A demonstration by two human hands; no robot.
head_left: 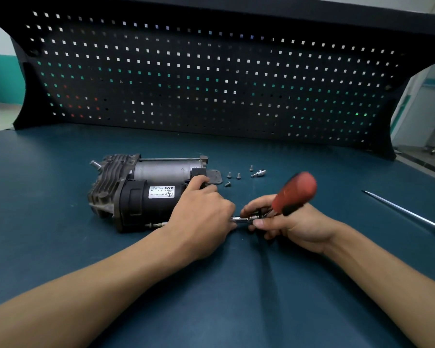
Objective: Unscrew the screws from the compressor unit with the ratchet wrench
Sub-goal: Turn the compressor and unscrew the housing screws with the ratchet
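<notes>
The compressor unit [146,189] lies on its side on the blue bench, black motor can toward me, finned grey head at the left. My left hand [201,209] grips the right end of the unit, fingers curled over its top edge. My right hand [286,222] grips the ratchet wrench [293,192], whose red and black handle is blurred and points up and right. The wrench's chrome bit [244,218] lies level between both hands, low at the unit's right end. A long bolt [156,224] shows along the unit's lower side.
Several loose screws [232,177] and a small metal fitting [258,173] lie on the bench right of the unit, beside a grey plate [215,176]. A long screwdriver [407,214] lies at the far right. A black pegboard [211,79] walls the back.
</notes>
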